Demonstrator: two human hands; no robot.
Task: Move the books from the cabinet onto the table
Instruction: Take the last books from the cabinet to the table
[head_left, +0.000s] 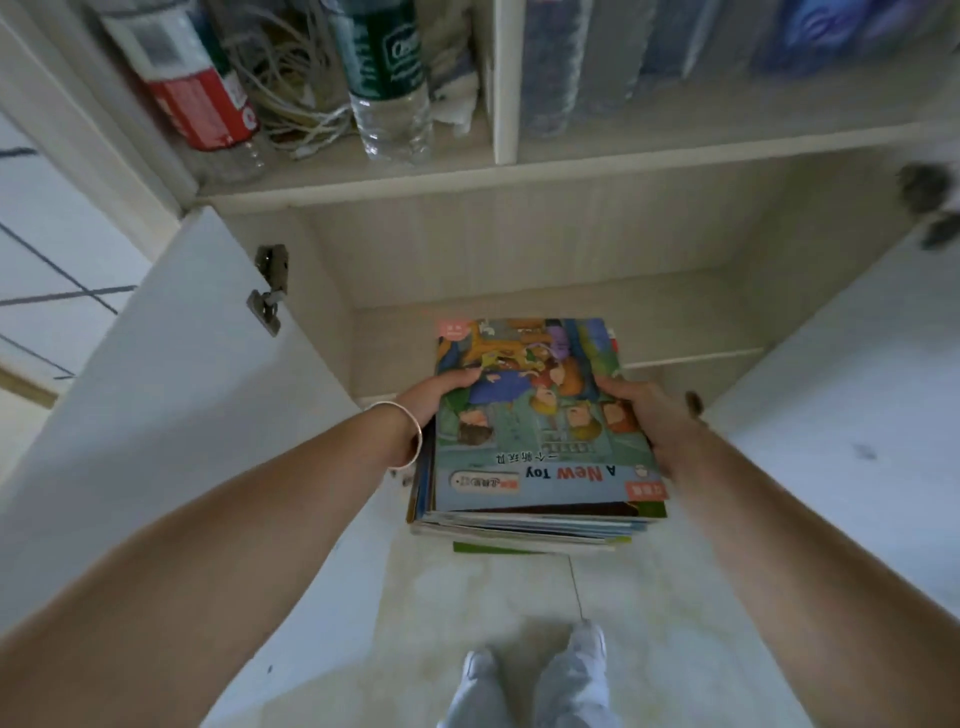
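The left hand (441, 397) and the right hand (641, 415) are gripping opposite sides of a stack of thin children's picture books (535, 441), thumbs curling over the top cover, which reads "A New Toy"; the other fingers are hidden beneath. The stack is sitting between the hands at the mouth of the lower cabinet compartment (545, 270), its near end overhanging the floor (519, 597). The open cabinet doors (171, 389) are flanking both forearms. The main risk looks to be the glossy, uneven books fanning and sliding out from the bottom, since a green one is already poking out below the near edge. Tilting the stack or clipping a door while turning could spill them.
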